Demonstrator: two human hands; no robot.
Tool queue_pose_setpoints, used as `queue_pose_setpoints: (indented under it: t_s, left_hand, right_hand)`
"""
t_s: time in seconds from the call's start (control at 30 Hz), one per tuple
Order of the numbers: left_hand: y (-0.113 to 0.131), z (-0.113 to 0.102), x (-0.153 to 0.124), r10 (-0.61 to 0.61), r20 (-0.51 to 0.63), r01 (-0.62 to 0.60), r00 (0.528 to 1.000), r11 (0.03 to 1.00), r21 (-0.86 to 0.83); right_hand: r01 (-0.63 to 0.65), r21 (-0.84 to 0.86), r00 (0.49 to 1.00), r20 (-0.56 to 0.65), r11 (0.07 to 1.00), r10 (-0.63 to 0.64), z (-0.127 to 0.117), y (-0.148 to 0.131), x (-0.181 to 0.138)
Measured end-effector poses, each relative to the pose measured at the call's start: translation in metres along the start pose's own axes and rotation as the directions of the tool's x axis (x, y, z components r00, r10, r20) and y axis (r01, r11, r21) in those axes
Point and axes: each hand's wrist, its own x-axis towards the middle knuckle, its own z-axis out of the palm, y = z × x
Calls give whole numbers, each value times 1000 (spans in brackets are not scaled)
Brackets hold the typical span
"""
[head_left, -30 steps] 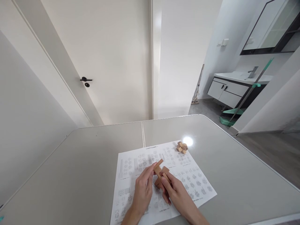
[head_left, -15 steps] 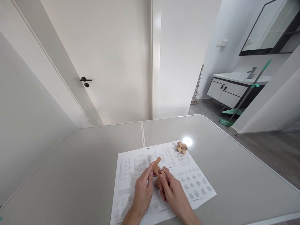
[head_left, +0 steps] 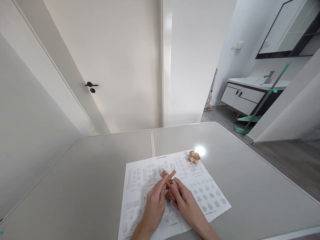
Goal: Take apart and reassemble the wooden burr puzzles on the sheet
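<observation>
Both my hands meet over the printed instruction sheet, around a partly joined cluster of wooden puzzle pieces. My left hand pinches a wooden puzzle stick that slants up to the right, with another block end showing behind its fingertips. My right hand is closed around the right side of the cluster. Fingers cover much of the pieces, so how they interlock cannot be made out. Beyond the hands, an interlocked wooden burr puzzle sits on the sheet's far right corner.
The sheet lies on a grey table with a seam and a pale rim. Past the table stand a white door with a black handle, and at right a washbasin cabinet with a green broom and dustpan beside it.
The stick at my left fingertips has turned and now leans further right, and a block end has come into view at its left. Both hands stay over the sheet.
</observation>
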Motion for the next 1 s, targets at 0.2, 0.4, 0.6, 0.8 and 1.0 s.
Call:
queue_pose_setpoints:
  t_s: [0.2,0.4,0.6,0.8,1.0]
  left_hand:
    - [3,0,1,8,8,-8,1000,1000,-2]
    - [7,-3,1,-121,-29,114,992,979,-167]
    - [12,-11,8,-365,133,381,921,778,-500]
    - [9,-16,15,-411,3,276,911,605,-747]
    - [5,-16,16,-457,-43,266,889,589,-763]
  right_hand:
    - [-11,38,999,35,999,10,-4,4,2]
    - [7,39,1000,29,999,-8,-3,2,0]
    - [6,-2,991,133,1000,-5,-5,-4,-2]
    - [105,-461,972,-141,881,-189,-28,21,-6]
    - [143,-633,950,-128,761,-285,-19,53,2]
